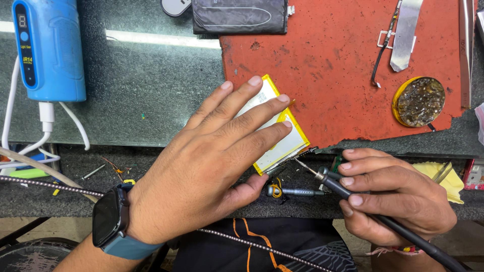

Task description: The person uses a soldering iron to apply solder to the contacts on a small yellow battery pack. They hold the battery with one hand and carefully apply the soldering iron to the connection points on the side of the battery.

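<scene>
A dark speckled stone worktop fills most of the view, and a bright strip of light is reflected across its far part. A worn red mat with ragged edges covers its far right side. The near edge drops to a lower dark ledge, and below that, at the near left, a patch of pale floor shows.
</scene>
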